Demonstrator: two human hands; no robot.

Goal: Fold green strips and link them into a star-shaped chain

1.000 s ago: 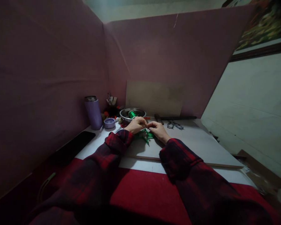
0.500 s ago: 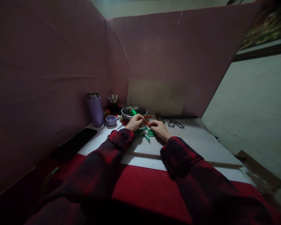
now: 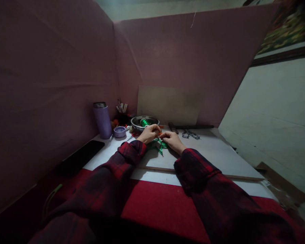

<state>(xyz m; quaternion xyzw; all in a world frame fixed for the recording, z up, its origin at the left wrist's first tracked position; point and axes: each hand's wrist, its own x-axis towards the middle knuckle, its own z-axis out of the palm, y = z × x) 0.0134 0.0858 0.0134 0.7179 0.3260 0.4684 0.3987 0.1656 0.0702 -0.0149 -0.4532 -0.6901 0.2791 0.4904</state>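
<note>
A star-shaped green thread figure lies on the white board, strung around small pins or nails. Over its far part, my left hand is bent with fingertips pressed together. My right hand comes in from the other side, thumb and fingers closed in a pinch close to the left fingertips. Whatever is between the fingers is too small to make out. Just behind my left hand, a spool of green thread rests in a metal bowl.
At the left stand a purple bottle and its purple lid, with a black phone nearer. A hammer and metal chain-like pieces lie at the back. A pink partition encloses the back.
My left fingers have curled in and shifted slightly right, nearer the right fingertips. The right hand has barely moved. The view has shifted a little.
</note>
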